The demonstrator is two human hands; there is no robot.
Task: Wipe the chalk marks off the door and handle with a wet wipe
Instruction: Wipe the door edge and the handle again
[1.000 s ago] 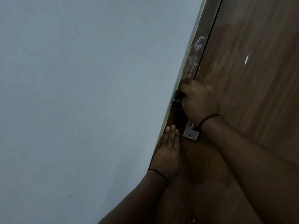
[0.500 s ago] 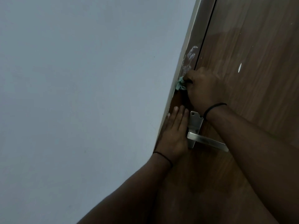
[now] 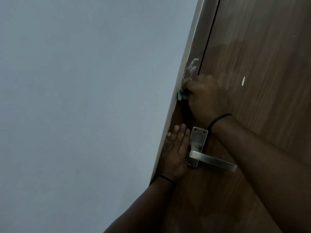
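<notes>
Chalk marks (image 3: 191,68) sit as white smears on the brown door frame (image 3: 197,47), just above my right hand (image 3: 207,96), so I judge the step in hand to be scrubbing that patch. To do it well I would press the wet wipe (image 3: 181,96) flat against the frame and work it upward through the smears in short overlapping strokes, turning to a clean fold once the cloth loads with chalk, and keeping it out of the dark gap between frame and door (image 3: 260,81).

My right fingers are curled tight round the wipe; only a small pale-green bunch of it shows at the left of the knuckles, pressed where the frame meets the grey wall (image 3: 84,98). The hand is blurred, so I cannot tell how much of the wipe actually touches the wood.

My left hand (image 3: 175,153) lies flat and open lower on the frame, fingers (image 3: 180,133) straight and together, holding nothing, just beside the metal handle (image 3: 212,159) and its plate. It looks like a brace, and I would keep it there for steadiness.

One more white fleck (image 3: 243,81) sits on the door panel to the right, well apart from the wipe, and the handle looks untouched so far.
</notes>
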